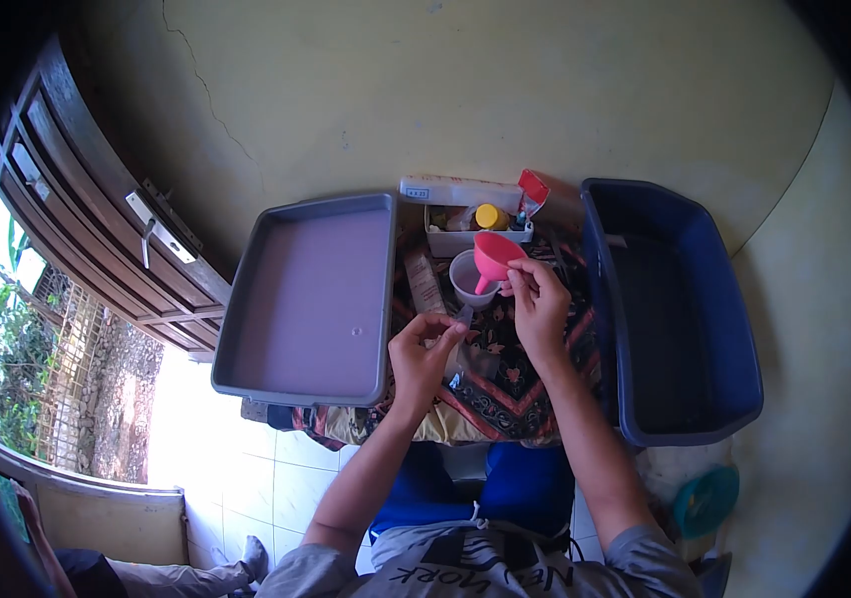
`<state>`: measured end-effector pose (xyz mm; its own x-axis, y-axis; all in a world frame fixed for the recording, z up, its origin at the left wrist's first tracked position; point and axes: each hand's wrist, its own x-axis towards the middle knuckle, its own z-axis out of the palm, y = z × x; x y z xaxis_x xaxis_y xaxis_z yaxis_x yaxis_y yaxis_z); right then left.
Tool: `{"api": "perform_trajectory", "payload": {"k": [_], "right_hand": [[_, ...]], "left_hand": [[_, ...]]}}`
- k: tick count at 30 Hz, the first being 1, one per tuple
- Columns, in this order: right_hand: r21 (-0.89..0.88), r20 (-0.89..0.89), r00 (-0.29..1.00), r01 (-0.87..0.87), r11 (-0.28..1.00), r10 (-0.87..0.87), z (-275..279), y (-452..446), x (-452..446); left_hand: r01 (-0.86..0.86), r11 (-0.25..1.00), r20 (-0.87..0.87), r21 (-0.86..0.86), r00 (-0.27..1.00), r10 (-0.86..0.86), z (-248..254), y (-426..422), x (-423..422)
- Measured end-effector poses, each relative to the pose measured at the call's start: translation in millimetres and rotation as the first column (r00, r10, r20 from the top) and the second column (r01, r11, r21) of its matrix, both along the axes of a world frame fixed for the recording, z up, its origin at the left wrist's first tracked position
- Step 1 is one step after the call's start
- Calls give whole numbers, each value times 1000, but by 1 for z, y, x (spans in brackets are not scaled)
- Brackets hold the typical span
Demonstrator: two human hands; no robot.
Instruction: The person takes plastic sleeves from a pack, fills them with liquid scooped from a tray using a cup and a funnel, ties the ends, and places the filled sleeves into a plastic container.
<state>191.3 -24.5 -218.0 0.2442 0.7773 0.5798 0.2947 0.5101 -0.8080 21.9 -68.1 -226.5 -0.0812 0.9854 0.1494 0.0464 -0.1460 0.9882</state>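
A pink funnel is pinched at its rim by my right hand, its spout pointing down over a whitish plastic cup. My left hand is closed, thumb against fingers, on a small clear plastic piece whose exact kind I cannot make out. It sits just below the cup and the funnel's spout. On the patterned cloth beneath my hands lies some crumpled clear plastic. A long narrow carton rests left of the cup.
A grey tray with a pale purple inside stands left, a deep dark-blue bin right. Behind the cup, a white box holds a yellow-lidded container. A wooden door opens at left; another person's leg shows below.
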Motion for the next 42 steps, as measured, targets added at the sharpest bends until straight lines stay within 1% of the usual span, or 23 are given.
{"api": "perform_trajectory", "payload": {"k": [2, 3, 7, 8, 9, 11, 13, 14, 16, 17, 19, 21, 23, 25, 27, 29, 31, 32, 34, 35, 37, 41, 42], "right_hand": [[71, -92, 996, 8, 997, -1, 10, -10, 0], [95, -90, 996, 8, 995, 0, 13, -13, 1], [101, -160, 987, -7, 995, 23, 31, -33, 1], [100, -196, 979, -38, 994, 57, 33, -36, 1], [99, -233, 968, -70, 993, 91, 34, -40, 1], [104, -243, 964, -87, 991, 110, 39, -47, -1], [110, -254, 959, -103, 989, 128, 41, -50, -2], [106, -234, 961, -123, 987, 145, 40, -52, -2], [101, -216, 963, -142, 985, 161, 40, -54, -2], [112, -210, 963, -145, 983, 166, 38, -53, -3], [122, -203, 964, -151, 981, 174, 36, -53, -3], [136, -149, 969, -177, 975, 197, 36, -52, -2], [140, -137, 966, -200, 970, 219, 37, -51, -1], [144, -124, 963, -221, 965, 239, 38, -52, -1], [134, -30, 970, -236, 963, 242, 41, -53, -1], [142, -17, 972, -228, 963, 233, 41, -53, -2], [149, -4, 975, -221, 964, 224, 42, -54, -3], [154, 17, 975, -220, 963, 220, 43, -54, -4], [158, 37, 976, -218, 963, 215, 44, -55, -4], [154, 72, 978, -203, 967, 193, 45, -54, -4], [149, 107, 979, -188, 971, 174, 47, -54, -4], [204, 206, 972, -158, 966, 115, 57, -52, -6], [223, 239, 965, -161, 961, 106, 59, -52, -7]], "left_hand": [[-11, 1000, -37, 9, 999, 12, -4, 3, 1], [-10, 1000, -26, 13, 1000, 11, -5, 5, 2], [-1, 1000, -20, -3, 1000, 1, 3, 5, 6], [1, 1000, -20, -2, 1000, -1, 3, 6, 7], [-8, 1000, -48, 3, 999, 8, 1, 7, 7], [-17, 1000, -76, 6, 997, 17, 2, 8, 7], [-17, 1000, -166, 24, 986, 21, 4, 8, 7], [-16, 1000, -167, 24, 986, 20, 5, 8, 8], [-13, 994, -206, 112, 978, 36, 7, 8, 9], [-12, 994, -206, 113, 978, 35, 11, 7, 9], [26, 998, -110, 54, 994, -20, 19, 3, 11], [25, 997, -129, 70, 991, -16, 18, 4, 11], [25, 996, -149, 88, 989, -11, 16, 4, 10], [33, 994, -111, 108, 994, -21, 15, 4, 10], [53, 992, -95, 114, 995, -42, 12, 5, 9], [75, 990, -80, 120, 995, -66, 12, 5, 9], [126, 989, 90, 77, 987, -133, 13, 4, 9], [126, 989, 90, 76, 987, -133, 11, 5, 9], [179, 982, 265, 59, 946, -189, 7, 8, 9], [179, 982, 265, 59, 946, -188, 7, 9, 9], [228, 973, 364, 42, 903, -228, 9, 10, 8], [212, 976, 372, 43, 903, -213, 18, 7, 12], [228, 973, 259, 41, 938, -231, 16, 9, 10]]}}
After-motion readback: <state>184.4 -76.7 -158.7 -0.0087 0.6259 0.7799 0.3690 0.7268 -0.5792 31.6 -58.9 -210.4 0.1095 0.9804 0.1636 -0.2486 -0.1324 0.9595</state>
